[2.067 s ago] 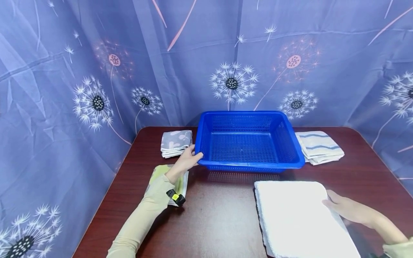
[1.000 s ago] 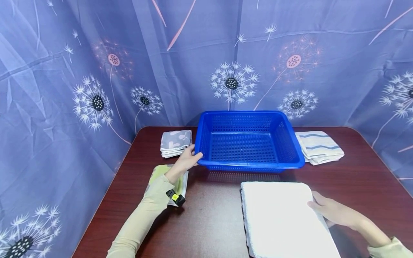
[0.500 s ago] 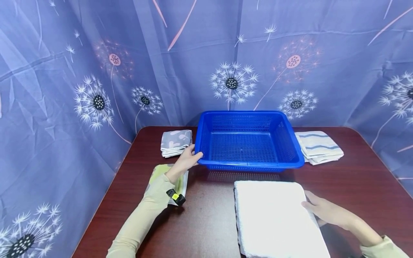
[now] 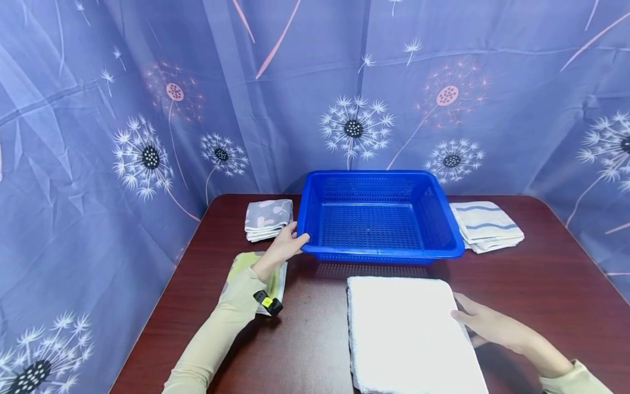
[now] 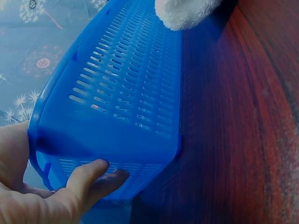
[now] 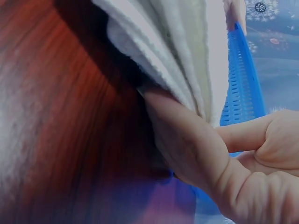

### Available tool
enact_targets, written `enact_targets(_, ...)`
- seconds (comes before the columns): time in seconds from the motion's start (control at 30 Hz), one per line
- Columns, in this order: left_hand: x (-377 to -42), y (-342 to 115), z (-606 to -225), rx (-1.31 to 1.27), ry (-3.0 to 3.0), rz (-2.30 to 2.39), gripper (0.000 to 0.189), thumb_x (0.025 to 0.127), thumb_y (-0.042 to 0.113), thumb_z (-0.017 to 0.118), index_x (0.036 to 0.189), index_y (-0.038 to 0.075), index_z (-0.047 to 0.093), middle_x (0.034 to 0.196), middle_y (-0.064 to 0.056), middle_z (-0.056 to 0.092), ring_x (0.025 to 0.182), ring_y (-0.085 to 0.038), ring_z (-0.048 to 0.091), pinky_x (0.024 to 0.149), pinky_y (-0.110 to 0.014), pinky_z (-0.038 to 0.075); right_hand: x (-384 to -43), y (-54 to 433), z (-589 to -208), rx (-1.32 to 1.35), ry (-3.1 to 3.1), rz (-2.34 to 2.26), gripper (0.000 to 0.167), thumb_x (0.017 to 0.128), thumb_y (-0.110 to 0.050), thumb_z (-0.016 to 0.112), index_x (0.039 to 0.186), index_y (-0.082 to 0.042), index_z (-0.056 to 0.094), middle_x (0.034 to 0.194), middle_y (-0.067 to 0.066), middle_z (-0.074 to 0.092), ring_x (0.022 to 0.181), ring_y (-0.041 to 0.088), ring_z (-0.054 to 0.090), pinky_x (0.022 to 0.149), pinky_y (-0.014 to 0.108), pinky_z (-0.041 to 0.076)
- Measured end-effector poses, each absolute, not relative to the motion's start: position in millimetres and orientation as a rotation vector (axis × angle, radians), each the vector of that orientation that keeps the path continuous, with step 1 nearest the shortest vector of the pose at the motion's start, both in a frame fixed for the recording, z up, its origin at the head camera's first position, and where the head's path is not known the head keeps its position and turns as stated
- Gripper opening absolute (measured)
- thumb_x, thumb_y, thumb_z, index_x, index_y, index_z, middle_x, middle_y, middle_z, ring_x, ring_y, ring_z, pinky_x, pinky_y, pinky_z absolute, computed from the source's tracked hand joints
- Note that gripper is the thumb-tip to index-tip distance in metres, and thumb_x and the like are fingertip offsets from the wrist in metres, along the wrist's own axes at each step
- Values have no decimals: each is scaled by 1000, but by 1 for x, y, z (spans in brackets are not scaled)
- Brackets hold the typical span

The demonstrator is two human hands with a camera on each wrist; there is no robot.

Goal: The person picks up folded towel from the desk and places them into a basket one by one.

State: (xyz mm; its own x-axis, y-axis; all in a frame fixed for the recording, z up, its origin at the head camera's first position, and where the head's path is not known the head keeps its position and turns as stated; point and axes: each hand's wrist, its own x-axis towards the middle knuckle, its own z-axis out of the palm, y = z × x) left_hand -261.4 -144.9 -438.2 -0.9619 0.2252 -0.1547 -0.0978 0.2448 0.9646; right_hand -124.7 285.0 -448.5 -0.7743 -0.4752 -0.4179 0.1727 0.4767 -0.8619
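In the head view, my left hand (image 4: pixel 284 244) grips the near left corner of a blue plastic basket (image 4: pixel 379 253), thumb over the rim. The left wrist view shows its fingers (image 5: pixel 88 179) against the basket's perforated outer wall. My right hand (image 4: pixel 492 326) pinches the right edge of a folded white towel (image 4: pixel 408 334) in front of the basket. Seen from the right wrist, the towel's layers (image 6: pixel 187 56) lie between the thumb above and the fingers beneath, over the tabletop. The basket holds nothing.
A folded grey patterned cloth (image 4: pixel 266 216) lies left of the basket, and a yellow-green one (image 4: pixel 246 262) lies partly under my left forearm. To the right sits a white cloth with blue stripes (image 4: pixel 487 221). A dandelion-print curtain (image 4: pixel 295 109) hangs behind the brown table (image 4: pixel 541 273).
My right hand has carried the white towel leftward, bringing it in front of the basket. The left hand and the basket have stayed in place.
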Motion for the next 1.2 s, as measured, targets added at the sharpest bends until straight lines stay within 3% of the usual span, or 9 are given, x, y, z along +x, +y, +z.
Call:
enact_targets(0.17, -262, -145, -439, 122, 2247, 1808, 50, 95, 10, 48, 142, -2, 36, 136, -28, 52, 120, -38, 56, 99, -51, 47, -126, 282, -451, -326, 2021, -1350, 72, 106, -19, 33, 145, 11, -20, 131, 46, 41, 108, 45, 61, 78, 52, 56)
enact_targets(0.53, -261, -144, -438, 109, 2254, 1799, 50, 96, 11, 49, 143, -1, 37, 136, -26, 53, 120, -36, 57, 98, -51, 48, -127, 270, -454, -326, 1979, -1399, 73, 106, -19, 33, 144, 11, -21, 137, 50, 25, 115, 54, 53, 80, 55, 54)
enact_targets(0.87, -261, -144, -438, 115, 2250, 1805, 48, 95, 10, 48, 141, -2, 38, 134, -27, 54, 117, -36, 58, 96, -47, 50, -128, 261, -453, -313, 1976, -1402, 74, 106, -20, 35, 145, 12, -19, 135, 48, 33, 114, 50, 55, 81, 55, 54)
enact_targets(1.2, -261, -146, -438, 100, 2258, 1780, 51, 95, 12, 49, 143, 0, 37, 138, -25, 52, 120, -35, 57, 99, -50, 47, -129, 254, -452, -284, 1992, -1397, 74, 105, -19, 37, 145, 13, -17, 133, 46, 38, 115, 50, 55, 81, 53, 55)
